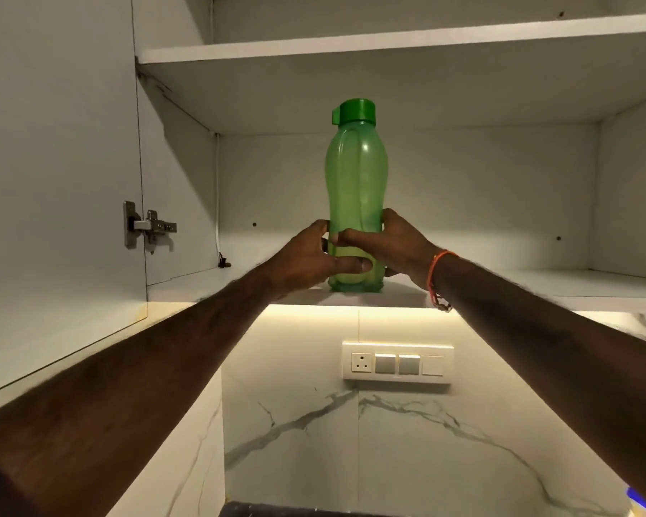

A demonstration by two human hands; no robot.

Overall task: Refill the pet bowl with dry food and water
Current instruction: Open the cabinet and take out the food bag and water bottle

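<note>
The green bottle [355,195] stands upright on the bottom shelf [537,289] of the open cupboard, near the front edge, right in the middle of the view; its green cap [355,111] is shut and points to 12 o'clock. Both hands hold the bottle low down; the left hand [306,255] wraps it from 9 o'clock with the thumb across the front, and the right hand [396,240] wraps it from 3 o'clock, with an orange band [435,278] on the wrist. The pet bowl is not in view.

This looks like the step of getting the water; the bottle is tall and the grip is near its bottom, so it could tip. To do it well, keep both hands snug, lift it just a little off the shelf, then bring it straight back toward 6 o'clock; keep it upright and watch the open door [53,181] at 9 o'clock; go slowly, as it may be heavy if full.
</note>
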